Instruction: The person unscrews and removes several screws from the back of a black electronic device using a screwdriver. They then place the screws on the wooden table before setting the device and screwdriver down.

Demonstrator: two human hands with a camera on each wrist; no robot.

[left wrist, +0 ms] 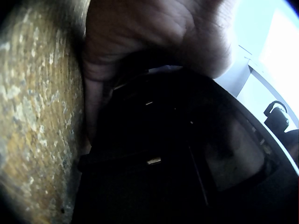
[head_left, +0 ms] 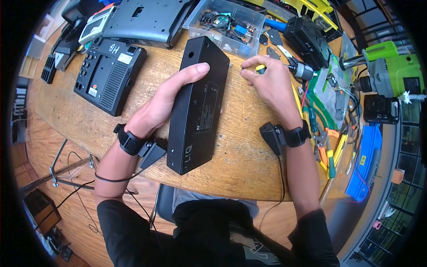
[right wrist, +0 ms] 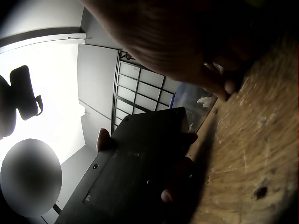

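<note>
A long black device case [head_left: 198, 102] with printed text on its face stands tilted over the wooden table. My left hand [head_left: 162, 95] grips it, thumb across the upper edge and fingers around the far side. In the left wrist view, that hand [left wrist: 140, 28] is close to the tabletop with the dark case below it. Right of the case, my right hand [head_left: 271, 82] has curled fingers around a small yellow-and-black handle [head_left: 261, 69], mostly hidden by the hand. The right wrist view shows its fingertips [right wrist: 219, 86] low over the wood, past the case's end.
Another black device [head_left: 109, 75] lies at left, beside a larger black panel [head_left: 140, 22]. A clear bin [head_left: 227, 44] of electronic parts stands at the back. Screwdrivers [head_left: 330, 160], pliers, a green power tool [head_left: 396, 71] and a blue tray [head_left: 364, 164] crowd the right.
</note>
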